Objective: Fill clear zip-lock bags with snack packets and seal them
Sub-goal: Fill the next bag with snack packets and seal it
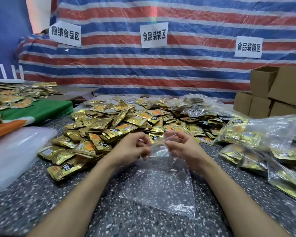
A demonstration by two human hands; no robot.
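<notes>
Both hands are on it, left hand [132, 147] and right hand [183, 147] pinching the empty bag [159, 182] at its mouth to pull it open, packets [109, 127] heaped mid-table just beyond, within reach.

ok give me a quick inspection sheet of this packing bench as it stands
surface: dark speckled table, mostly covered toward the back.
job's things: empty clear zip-lock bag lying in front, its top edge lifted; loose gold snack packets heaped behind it; filled bags piled at the right.
clutter: translucent plastic stack at left; green and orange cloth behind it; second packet heap at far left.
grippers: left hand and right hand both pinch the bag's top edge, apparently to open it.
cables: nothing seen.
surroundings: striped tarp with three paper signs; cardboard boxes stacked at back right.
</notes>
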